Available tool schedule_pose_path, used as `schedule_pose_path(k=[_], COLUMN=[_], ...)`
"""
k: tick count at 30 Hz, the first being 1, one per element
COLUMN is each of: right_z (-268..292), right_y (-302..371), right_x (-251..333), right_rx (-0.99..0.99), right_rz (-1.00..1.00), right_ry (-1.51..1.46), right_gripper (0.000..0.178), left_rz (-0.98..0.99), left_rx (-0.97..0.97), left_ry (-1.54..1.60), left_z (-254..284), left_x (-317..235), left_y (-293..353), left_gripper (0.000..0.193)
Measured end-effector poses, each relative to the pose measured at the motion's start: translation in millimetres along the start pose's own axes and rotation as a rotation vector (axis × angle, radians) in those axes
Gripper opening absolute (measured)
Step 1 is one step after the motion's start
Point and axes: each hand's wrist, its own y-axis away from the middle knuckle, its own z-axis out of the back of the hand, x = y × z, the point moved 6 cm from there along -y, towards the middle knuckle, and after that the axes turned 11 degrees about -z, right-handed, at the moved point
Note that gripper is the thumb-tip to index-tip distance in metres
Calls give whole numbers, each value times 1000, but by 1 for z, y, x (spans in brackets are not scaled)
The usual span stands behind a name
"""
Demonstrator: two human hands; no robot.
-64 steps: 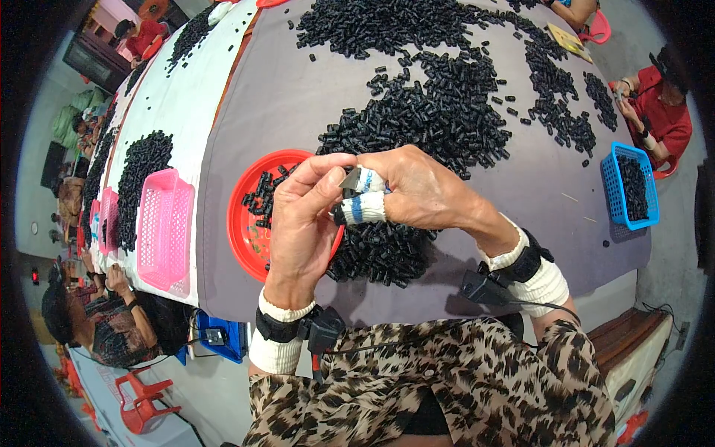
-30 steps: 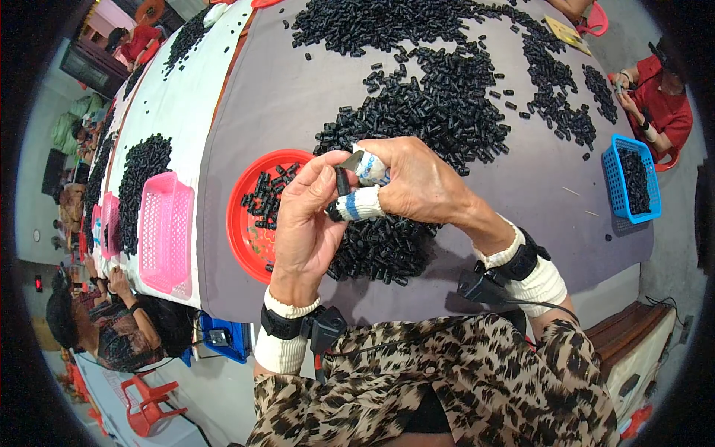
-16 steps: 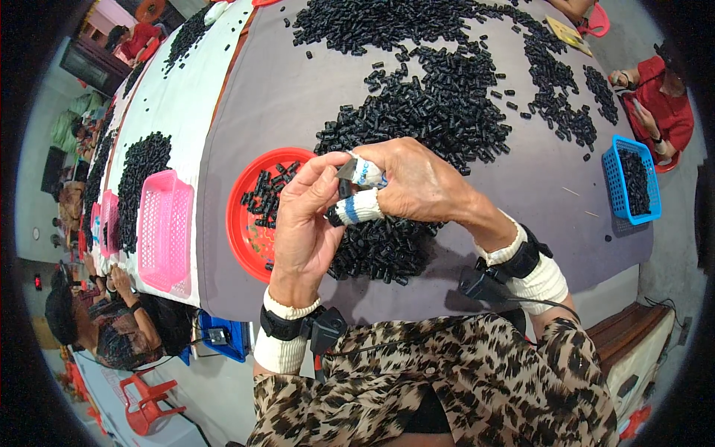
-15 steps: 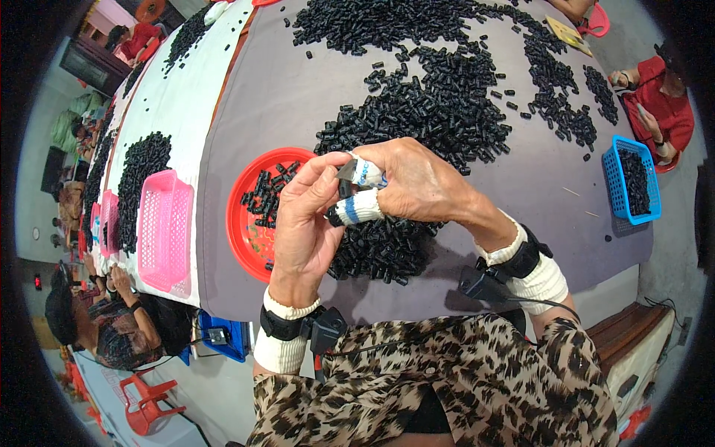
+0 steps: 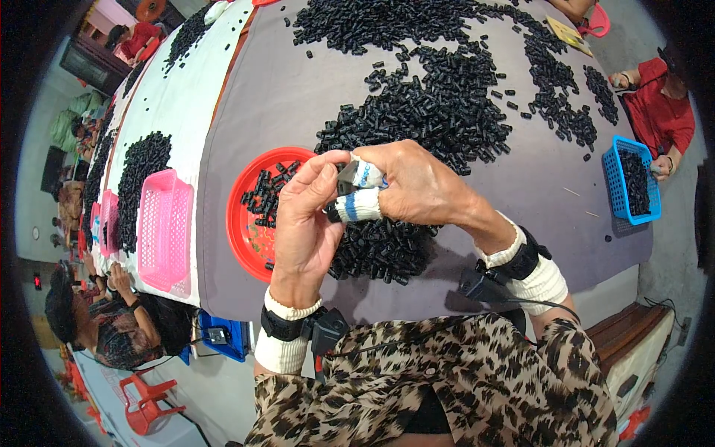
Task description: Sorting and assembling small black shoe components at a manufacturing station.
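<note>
- Black piece point(image 5: 345, 188): small, dark, mostly hidden by fingers; full shape and ends can't be made out.
- Location: between both hands, above the desk point(image 5: 268, 97), just right of the red bowl point(image 5: 235, 197).
- Left hand point(image 5: 304, 212): grip closed on the piece, thumb against fingers.
- Right hand point(image 5: 417, 182): grip clenched around a grey blade point(image 5: 347, 173), flat, pointed, right by the piece; white-and-blue finger wraps point(image 5: 359, 205) on thumb and finger.
- Loose pieces point(image 5: 424, 112): same black, short, tube-like, slightly shiny, heaped behind and under the hands; more in the bowl.
</note>
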Motion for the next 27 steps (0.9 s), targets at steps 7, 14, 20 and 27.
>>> schedule_pose_path(k=[7,14,20,27], right_z=[1,-3,2,31], right_y=[-2,0,2,9], right_x=[-3,-8,-1,-39], right_rx=[-17,18,41,-72], right_rz=[-50,-14,21,-101], right_ry=[28,9,-4,-73], right_gripper=[37,34,29,19], left_rz=[-6,21,-157,-338], left_rx=[-2,6,-164,-368], left_ry=[50,26,-386,-1001], left_z=[0,-1,27,96], left_x=[-1,3,-30,-62], left_y=[2,3,0,17], left_gripper=[28,29,22,22])
